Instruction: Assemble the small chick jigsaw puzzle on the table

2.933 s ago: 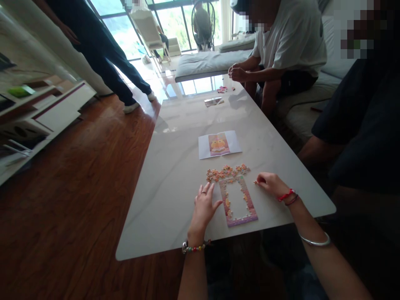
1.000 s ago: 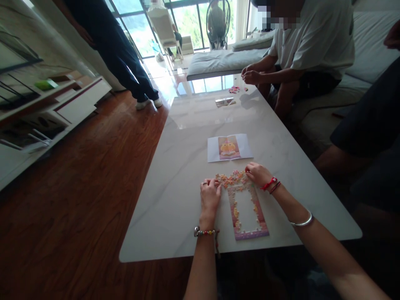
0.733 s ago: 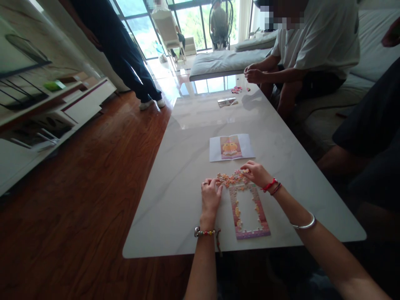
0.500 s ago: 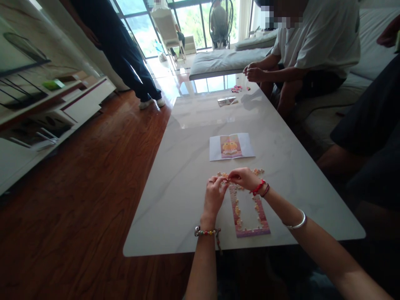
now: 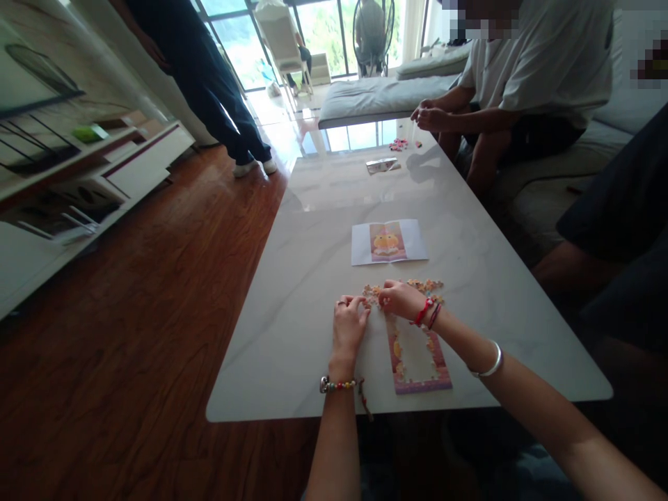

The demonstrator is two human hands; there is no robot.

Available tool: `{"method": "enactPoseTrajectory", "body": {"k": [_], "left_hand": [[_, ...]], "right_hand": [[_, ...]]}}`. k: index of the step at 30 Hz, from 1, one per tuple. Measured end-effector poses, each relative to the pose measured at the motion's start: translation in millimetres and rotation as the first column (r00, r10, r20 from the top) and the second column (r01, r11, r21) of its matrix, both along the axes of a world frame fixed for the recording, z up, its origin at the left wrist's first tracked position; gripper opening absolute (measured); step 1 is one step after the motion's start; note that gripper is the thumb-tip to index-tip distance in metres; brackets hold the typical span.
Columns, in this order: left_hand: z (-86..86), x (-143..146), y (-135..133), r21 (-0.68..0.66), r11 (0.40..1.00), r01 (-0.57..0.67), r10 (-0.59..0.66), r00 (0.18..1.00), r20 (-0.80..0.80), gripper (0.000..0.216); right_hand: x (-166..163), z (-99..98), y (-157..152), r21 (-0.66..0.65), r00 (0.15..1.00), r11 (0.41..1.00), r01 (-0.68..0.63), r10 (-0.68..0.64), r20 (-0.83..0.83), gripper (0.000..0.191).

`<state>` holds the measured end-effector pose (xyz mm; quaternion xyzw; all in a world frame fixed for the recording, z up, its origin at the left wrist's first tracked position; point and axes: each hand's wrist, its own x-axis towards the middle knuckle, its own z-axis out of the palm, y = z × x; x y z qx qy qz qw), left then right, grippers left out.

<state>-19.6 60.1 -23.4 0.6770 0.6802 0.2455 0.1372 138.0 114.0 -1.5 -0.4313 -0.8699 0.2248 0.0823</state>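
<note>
A pink jigsaw frame [image 5: 417, 358] with an unfilled middle lies on the white marble table [image 5: 313, 278] near its front edge. Loose puzzle pieces [image 5: 425, 284] are heaped just beyond the frame. My left hand [image 5: 348, 328] rests by the frame's upper left corner, fingers curled at the heap's left end. My right hand [image 5: 403, 300] reaches across the frame's top edge, fingers bent down among the pieces. Whether either hand pinches a piece is too small to make out. A reference picture sheet [image 5: 389, 242] lies farther up the table.
A person in a white shirt [image 5: 527, 62] sits at the far right end with both hands by a second heap of pieces [image 5: 399, 144] and a packet [image 5: 382, 165]. Another person's leg [image 5: 600, 236] is at right. Someone stands on the wooden floor [image 5: 136, 292] at back left.
My right hand has moved from the right side of the frame to the piece heap and then left to meet my left hand. My left hand curled up at the heap's left end.
</note>
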Motion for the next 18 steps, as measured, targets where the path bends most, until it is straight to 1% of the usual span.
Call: {"method": "enactPoseTrajectory", "body": {"k": [2,7,9,10,11,12,14,16,17,18], "left_hand": [[-1.4,2,0,-0.018,1.0,0.005,-0.005,1.0,-0.015,0.017],[-2.0,6,2,-0.042,0.999,-0.018,0.018,1.0,-0.008,0.013],[-1.9,7,2,-0.039,0.999,-0.032,0.032,0.999,-0.009,0.016],[-2.0,7,2,-0.038,0.999,-0.038,0.037,0.999,-0.009,0.019],[-2.2,7,2,-0.038,0.998,-0.041,0.041,0.999,-0.01,0.021],[-2.3,6,1,-0.042,0.998,-0.042,0.041,0.999,-0.011,0.022],[-2.4,6,1,-0.056,0.998,-0.037,0.036,0.999,-0.017,0.02],[-2.2,6,1,-0.068,0.997,-0.033,0.031,0.999,-0.021,0.017],[-2.0,7,1,-0.072,0.997,-0.031,0.03,0.999,-0.022,0.016],[-1.7,7,0,-0.074,0.997,-0.031,0.03,0.999,-0.022,0.017]], "right_hand": [[-5,0.9,1,-0.013,0.999,1.0,-0.012,0.013,0.036,0.01],[-2,4.2,4,-0.043,1.0,0.999,-0.007,0.006,-0.01,0.009],[6,7.8,2,-0.114,0.989,0.992,0.057,-0.072,-0.133,0.013],[12,10.1,0,-0.192,0.964,0.976,0.103,-0.145,-0.222,0.016],[19,12.6,-4,-0.296,0.919,0.944,0.146,-0.24,-0.313,0.019],[27,15.2,-9,-0.415,0.857,0.893,0.175,-0.346,-0.383,0.02],[44,19.5,-22,-0.616,0.736,0.766,0.185,-0.523,-0.43,0.017],[60,21.8,-36,-0.742,0.637,0.645,0.183,-0.653,-0.411,0.015],[67,21.9,-42,-0.778,0.601,0.6,0.189,-0.697,-0.391,0.016],[72,21.1,-48,-0.798,0.58,0.568,0.201,-0.726,-0.371,0.016]]}}
